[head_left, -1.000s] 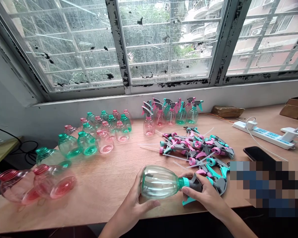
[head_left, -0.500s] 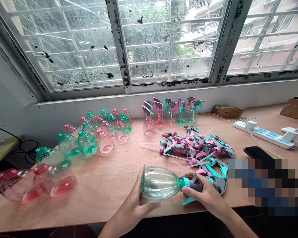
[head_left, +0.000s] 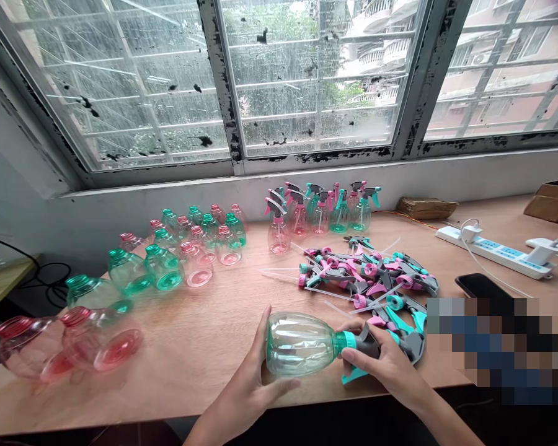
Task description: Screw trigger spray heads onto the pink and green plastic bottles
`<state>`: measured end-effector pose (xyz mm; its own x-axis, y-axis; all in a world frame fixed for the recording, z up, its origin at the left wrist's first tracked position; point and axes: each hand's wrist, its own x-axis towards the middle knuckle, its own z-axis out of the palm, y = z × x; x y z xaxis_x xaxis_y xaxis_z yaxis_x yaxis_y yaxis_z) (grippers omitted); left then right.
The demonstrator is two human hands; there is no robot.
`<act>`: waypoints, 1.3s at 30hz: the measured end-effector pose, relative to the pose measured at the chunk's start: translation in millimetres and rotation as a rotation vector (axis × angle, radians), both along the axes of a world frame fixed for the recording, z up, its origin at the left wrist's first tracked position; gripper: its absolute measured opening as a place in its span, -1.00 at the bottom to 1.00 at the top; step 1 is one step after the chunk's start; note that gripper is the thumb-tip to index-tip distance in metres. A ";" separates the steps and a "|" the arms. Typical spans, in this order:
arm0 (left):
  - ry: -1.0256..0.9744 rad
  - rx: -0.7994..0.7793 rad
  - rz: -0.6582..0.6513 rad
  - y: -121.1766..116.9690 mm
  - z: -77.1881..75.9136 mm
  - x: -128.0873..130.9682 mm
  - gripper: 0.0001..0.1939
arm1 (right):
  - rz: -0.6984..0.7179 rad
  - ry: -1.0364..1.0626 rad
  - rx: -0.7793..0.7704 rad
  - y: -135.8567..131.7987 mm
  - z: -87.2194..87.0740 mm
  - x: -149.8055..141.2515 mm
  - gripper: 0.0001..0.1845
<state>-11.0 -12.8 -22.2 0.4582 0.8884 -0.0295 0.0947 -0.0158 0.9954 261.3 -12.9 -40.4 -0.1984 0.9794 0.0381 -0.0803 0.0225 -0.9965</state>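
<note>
A clear green spray bottle (head_left: 300,344) is held on its side above the table's front edge, its base to the left. My left hand (head_left: 255,378) cups the base, with the fingers behind it and the thumb along the lower front. My right hand (head_left: 384,359) is closed around the grey spray head (head_left: 366,344) at the bottle's neck. The teal collar (head_left: 348,341) meets the green neck, and a teal trigger (head_left: 353,375) points down toward me. Behind my right hand lies a pile of loose pink, teal and grey spray heads (head_left: 372,275) with thin tubes.
Pink and green bottles without heads (head_left: 165,266) stand along the left of the wooden table (head_left: 227,322). Several bottles with heads (head_left: 300,217) are grouped at the back. To the right are a power strip (head_left: 497,253), a black phone (head_left: 483,291) and a cardboard box (head_left: 551,202).
Both hands stay nearly in place around the bottle. The bottle's body has shifted very slightly; its collar remains at the neck.
</note>
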 end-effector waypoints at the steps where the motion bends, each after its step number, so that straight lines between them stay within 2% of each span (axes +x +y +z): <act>1: 0.007 -0.013 0.002 -0.3 1.0 -0.1 0.16 | 0.006 0.004 -0.002 -0.2 0.6 -0.1 -0.60; 7: 0.050 -0.001 0.002 -0.8 5.8 0.2 0.09 | -0.009 0.022 -0.004 -1.4 2.8 -1.2 -0.61; 10: 0.002 0.004 -0.018 -0.6 3.2 0.5 0.12 | -0.012 -0.002 0.006 -0.7 1.2 -0.6 -0.60; 14: -0.015 0.027 -0.023 -0.6 0.1 0.0 0.05 | -0.015 -0.001 0.006 -0.3 0.2 0.0 -0.59; 19: 0.030 -0.008 -0.024 -1.1 3.7 -0.7 0.15 | -0.015 0.004 -0.007 -1.4 3.0 -1.2 -0.59; 26: 0.038 0.000 -0.021 -1.4 5.2 0.0 0.13 | -0.040 -0.019 0.015 -0.5 -0.2 -1.5 -0.58; 32: 0.032 0.070 -0.049 -2.3 0.5 -1.0 0.00 | -0.017 -0.015 0.011 -0.1 -1.9 0.2 -0.60; 39: 0.109 0.011 -0.034 -1.6 0.5 -2.2 0.15 | -0.011 -0.001 0.005 -0.6 0.1 0.6 -0.61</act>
